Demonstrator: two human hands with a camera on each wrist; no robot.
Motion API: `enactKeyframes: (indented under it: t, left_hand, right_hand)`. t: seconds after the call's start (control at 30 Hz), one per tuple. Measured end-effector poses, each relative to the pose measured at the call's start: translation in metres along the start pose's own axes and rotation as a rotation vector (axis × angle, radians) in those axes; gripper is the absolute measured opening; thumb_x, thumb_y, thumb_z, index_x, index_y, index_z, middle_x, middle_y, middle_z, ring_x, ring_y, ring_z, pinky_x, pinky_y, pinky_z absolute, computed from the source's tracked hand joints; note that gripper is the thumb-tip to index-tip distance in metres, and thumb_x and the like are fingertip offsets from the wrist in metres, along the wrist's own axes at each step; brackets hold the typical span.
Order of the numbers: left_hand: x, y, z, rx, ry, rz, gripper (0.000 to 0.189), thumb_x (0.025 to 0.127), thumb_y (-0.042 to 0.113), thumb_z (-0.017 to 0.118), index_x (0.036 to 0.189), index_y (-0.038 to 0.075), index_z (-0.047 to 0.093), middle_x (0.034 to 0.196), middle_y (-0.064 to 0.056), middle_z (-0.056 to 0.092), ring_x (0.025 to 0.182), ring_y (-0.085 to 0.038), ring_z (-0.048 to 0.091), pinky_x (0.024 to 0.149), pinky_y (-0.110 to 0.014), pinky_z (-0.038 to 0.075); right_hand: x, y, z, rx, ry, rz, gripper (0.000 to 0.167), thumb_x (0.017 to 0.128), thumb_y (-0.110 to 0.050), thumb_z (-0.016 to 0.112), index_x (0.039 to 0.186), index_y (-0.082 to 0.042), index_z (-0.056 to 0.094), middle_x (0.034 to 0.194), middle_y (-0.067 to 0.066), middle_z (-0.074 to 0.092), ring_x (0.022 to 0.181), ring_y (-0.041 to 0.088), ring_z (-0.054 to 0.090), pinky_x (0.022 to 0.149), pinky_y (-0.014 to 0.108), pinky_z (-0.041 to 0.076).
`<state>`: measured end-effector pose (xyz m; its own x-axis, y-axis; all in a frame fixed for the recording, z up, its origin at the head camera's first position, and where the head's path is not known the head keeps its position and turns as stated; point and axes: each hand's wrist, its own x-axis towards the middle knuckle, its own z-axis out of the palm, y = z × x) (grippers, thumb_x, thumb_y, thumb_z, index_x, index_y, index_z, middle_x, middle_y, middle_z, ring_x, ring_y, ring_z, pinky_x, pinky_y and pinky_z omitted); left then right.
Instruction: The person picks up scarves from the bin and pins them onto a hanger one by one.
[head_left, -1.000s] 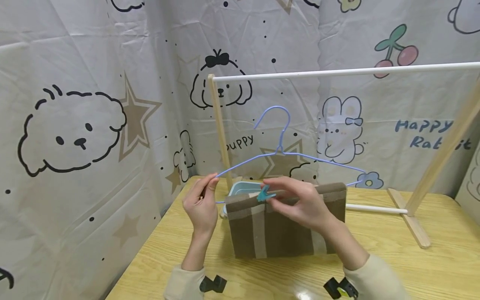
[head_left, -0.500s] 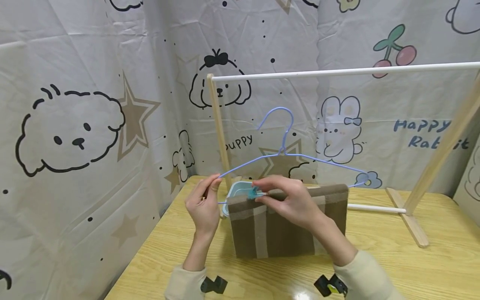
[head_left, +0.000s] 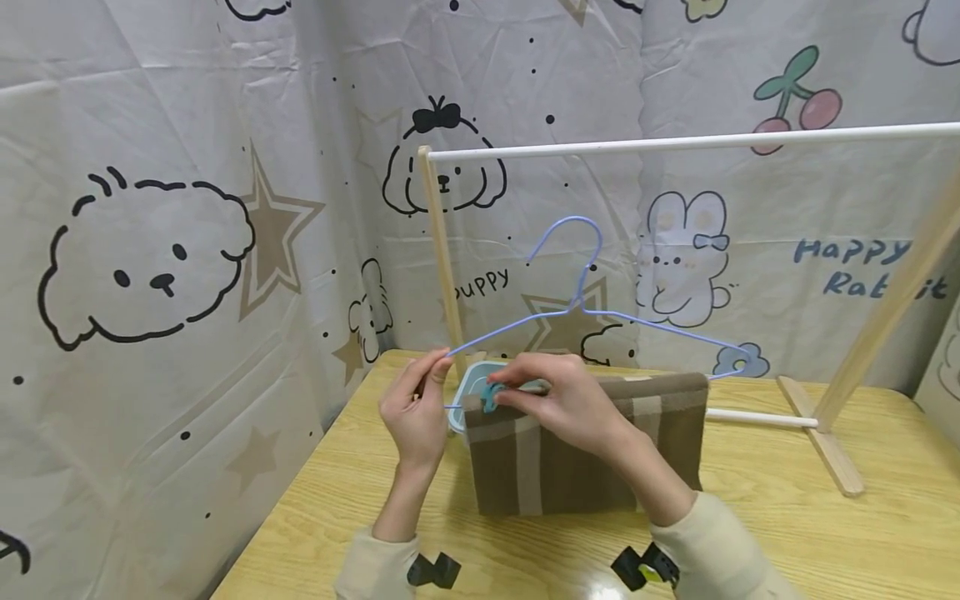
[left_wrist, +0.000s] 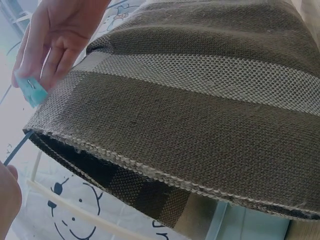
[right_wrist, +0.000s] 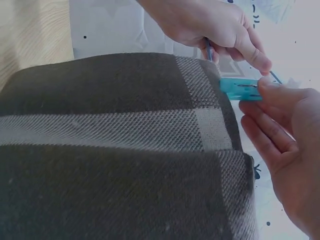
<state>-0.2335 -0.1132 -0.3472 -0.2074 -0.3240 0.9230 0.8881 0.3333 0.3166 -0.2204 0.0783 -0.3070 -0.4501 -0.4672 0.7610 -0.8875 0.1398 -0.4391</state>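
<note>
A brown checked knitted scarf (head_left: 585,467) hangs folded over the lower bar of a periwinkle-blue wire hanger (head_left: 517,320). My left hand (head_left: 416,412) grips the hanger's left end, just beyond the scarf's side edge. Between the thumb and fingers of my right hand (head_left: 562,398) is a teal clothespin (head_left: 490,397), at the scarf's top left corner. In the right wrist view the clothespin (right_wrist: 239,89) lies against the folded edge; whether it bites the fabric I cannot tell. From the left wrist, the scarf (left_wrist: 175,110) shows its open fold.
Behind the hanger stands a rack with a white top rod (head_left: 675,146) and a wooden foot (head_left: 821,437). A light blue basket (head_left: 472,382) sits behind the scarf's left end, partly hidden. Printed curtains surround the wooden table (head_left: 315,517).
My right hand has moved left along the scarf's top edge with the clothespin, up to the corner. The hanger, the scarf and my left hand have shifted slightly right.
</note>
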Motion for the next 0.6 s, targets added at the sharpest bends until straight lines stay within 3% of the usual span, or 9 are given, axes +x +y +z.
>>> enactKeyframes:
  t: [0.2, 0.6]
  left_hand:
    - [0.0, 0.005, 0.002, -0.013, -0.005, 0.016, 0.013, 0.086, 0.009, 0.074, 0.09, -0.003, 0.076, 0.059, -0.011, 0.055, 0.053, -0.008, 0.035, 0.049, -0.02, 0.027]
    - [0.001, 0.015, 0.003, -0.013, 0.037, 0.002, 0.019, 0.087, 0.015, 0.073, 0.088, -0.004, 0.076, 0.066, -0.016, 0.063, 0.055, -0.007, 0.041, 0.05, -0.02, 0.03]
  right_hand:
    - [0.006, 0.0, 0.002, -0.037, -0.054, 0.068, 0.012, 0.084, -0.006, 0.078, 0.094, -0.008, 0.074, 0.085, 0.0, 0.076, 0.078, 0.01, 0.072, 0.072, 0.026, 0.059]
    - [0.007, -0.003, 0.008, -0.061, -0.183, 0.168, 0.014, 0.09, -0.007, 0.072, 0.104, -0.008, 0.068, 0.097, 0.001, 0.073, 0.086, 0.01, 0.069, 0.078, 0.028, 0.058]
